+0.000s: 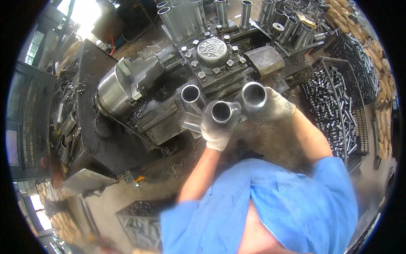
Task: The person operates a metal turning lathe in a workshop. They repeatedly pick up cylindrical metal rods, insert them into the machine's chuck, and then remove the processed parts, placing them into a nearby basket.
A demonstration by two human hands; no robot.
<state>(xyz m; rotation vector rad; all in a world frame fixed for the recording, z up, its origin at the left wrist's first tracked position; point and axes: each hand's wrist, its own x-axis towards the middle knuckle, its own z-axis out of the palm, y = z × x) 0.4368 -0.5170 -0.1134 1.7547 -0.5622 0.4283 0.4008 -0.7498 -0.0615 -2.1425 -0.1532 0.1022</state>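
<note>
A white work glove covers my left hand point(214, 128), which is closed around an upright metal tube point(234, 109); the tube's open end faces up. My right hand point(279, 103), also gloved, grips a second, wider-looking metal tube point(254, 94) by its right side. The two tubes are side by side, close together; whether they touch is blurred. Another metal tube point(194, 98) stands just left of my left hand, beside the lathe carriage. Behind the hands is the lathe's tool post point(212, 50), ringed by several square-headed bolts. The lathe chuck point(117, 92) is on the left.
Several metal tubes point(245, 14) stand along the machine's far side, with a dense group at the upper right. A wire-sided bin point(345, 95) of small metal tubes is at the right. The dark headstock cover point(95, 136) lies left; another crate point(136, 216) sits on the floor at lower left.
</note>
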